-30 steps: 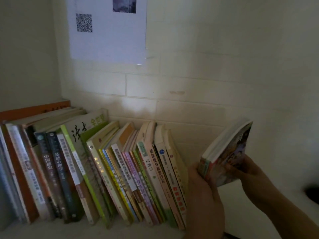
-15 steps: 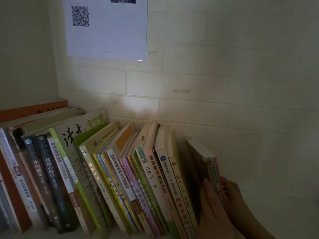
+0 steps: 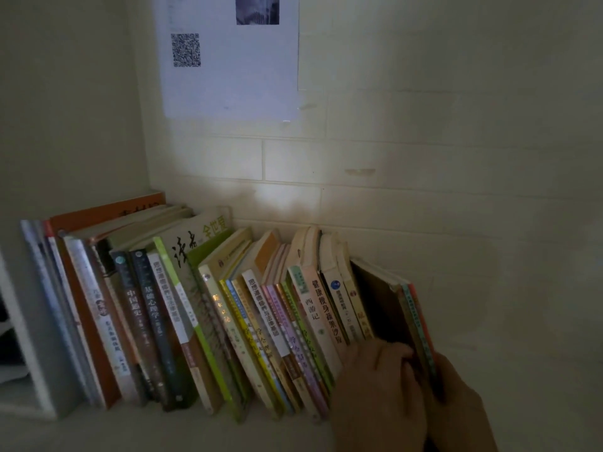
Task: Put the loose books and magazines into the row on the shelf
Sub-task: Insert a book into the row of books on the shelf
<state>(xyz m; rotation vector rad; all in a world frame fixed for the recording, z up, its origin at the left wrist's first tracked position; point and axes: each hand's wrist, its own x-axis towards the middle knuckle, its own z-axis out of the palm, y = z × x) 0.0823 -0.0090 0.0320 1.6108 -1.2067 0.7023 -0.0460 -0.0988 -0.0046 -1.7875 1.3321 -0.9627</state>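
A row of books (image 3: 208, 314) stands on the white shelf (image 3: 130, 429), leaning left against the corner. At the row's right end a small stack of thin books (image 3: 404, 308) with a dark cover and green and red spines stands tilted, a gap between it and the row. My left hand (image 3: 378, 393) grips the stack's left side low down, fingers curled at its edge. My right hand (image 3: 463, 406) holds the stack from the right, against the red spine. The stack's lower part is hidden behind my hands.
A white sheet (image 3: 228, 57) with a QR code hangs on the tiled wall (image 3: 456, 158) behind the row. A white upright panel (image 3: 19, 353) closes the shelf at the left. Shelf surface stretches right of the stack along the wall.
The stack was held out to the right, tilted with its cover showing. My hands have since brought it upright to the row's right end and pressed it closer.
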